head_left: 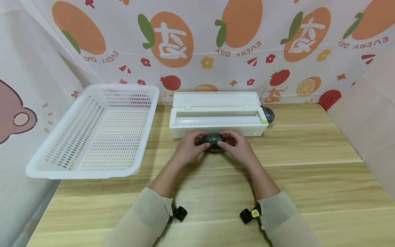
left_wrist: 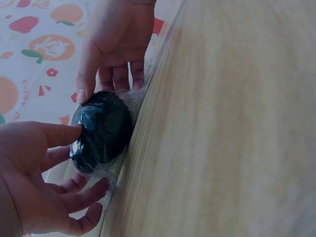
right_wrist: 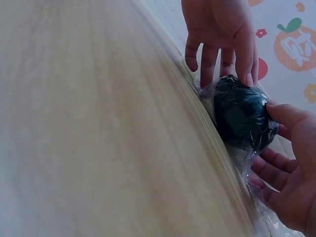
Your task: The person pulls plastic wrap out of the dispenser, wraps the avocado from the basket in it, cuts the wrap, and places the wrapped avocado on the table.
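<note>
A dark green, rounded avocado (head_left: pixel 212 141) wrapped in shiny cling film lies just in front of a white cling film dispenser (head_left: pixel 219 130). My left hand (head_left: pixel 189 147) holds its left side, thumb on the near face and fingers around the end. From the other side my right hand (head_left: pixel 237 146) grips it with thumb and fingers. Both wrist views show loose, crumpled cling film (left_wrist: pixel 106 180) at the ends of the avocado (right_wrist: pixel 243 116), partly beneath the fingers. The dispenser's lid stands raised, with a white roll (head_left: pixel 217 119) inside.
Another dark film-wrapped round item (head_left: pixel 268 115) sits behind the dispenser's right end, partly hidden. A white perforated basket (head_left: pixel 143 137) stands on the left of the wooden table (head_left: pixel 308 147). A fruit-print curtain (head_left: pixel 197 73) hangs behind. Small black cameras are strapped to both wrists.
</note>
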`<action>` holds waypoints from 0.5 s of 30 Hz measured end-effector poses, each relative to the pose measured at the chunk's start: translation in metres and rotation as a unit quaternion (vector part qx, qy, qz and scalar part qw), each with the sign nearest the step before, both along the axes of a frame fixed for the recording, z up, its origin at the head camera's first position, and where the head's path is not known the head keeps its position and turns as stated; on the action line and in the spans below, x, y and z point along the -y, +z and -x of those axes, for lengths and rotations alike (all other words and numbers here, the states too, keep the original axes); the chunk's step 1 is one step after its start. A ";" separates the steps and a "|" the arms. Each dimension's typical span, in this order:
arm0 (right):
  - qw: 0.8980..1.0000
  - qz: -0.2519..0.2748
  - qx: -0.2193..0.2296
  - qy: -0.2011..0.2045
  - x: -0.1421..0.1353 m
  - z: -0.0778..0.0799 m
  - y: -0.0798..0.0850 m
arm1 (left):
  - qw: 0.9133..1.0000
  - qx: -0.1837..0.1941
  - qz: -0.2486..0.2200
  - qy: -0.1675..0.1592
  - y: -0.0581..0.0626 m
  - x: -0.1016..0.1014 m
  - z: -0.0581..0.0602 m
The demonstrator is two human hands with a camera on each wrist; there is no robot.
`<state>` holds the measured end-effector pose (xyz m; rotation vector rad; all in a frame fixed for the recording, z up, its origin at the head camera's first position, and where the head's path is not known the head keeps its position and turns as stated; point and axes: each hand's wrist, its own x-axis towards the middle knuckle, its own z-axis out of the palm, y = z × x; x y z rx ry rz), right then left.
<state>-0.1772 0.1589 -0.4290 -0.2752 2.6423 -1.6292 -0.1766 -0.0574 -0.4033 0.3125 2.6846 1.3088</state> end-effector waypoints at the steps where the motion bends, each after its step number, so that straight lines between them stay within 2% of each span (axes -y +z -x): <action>1: 1.000 0.001 0.000 0.000 0.000 0.000 0.000 | 1.000 -0.003 0.006 -0.001 0.000 0.000 0.000; 6: 1.000 0.003 -0.004 -0.002 0.000 0.001 -0.003 | 0.998 -0.023 0.058 -0.013 0.004 -0.002 -0.001; 9: 1.000 0.001 -0.006 -0.005 0.000 0.001 -0.004 | 0.994 -0.044 0.102 -0.007 0.009 -0.005 -0.004; 12: 1.000 0.001 -0.008 -0.008 -0.001 0.000 -0.003 | 0.986 -0.097 0.132 -0.001 0.014 -0.007 -0.008; 15: 1.000 -0.002 -0.012 -0.009 -0.001 -0.001 -0.003 | 0.976 -0.168 0.137 -0.024 0.016 -0.009 -0.010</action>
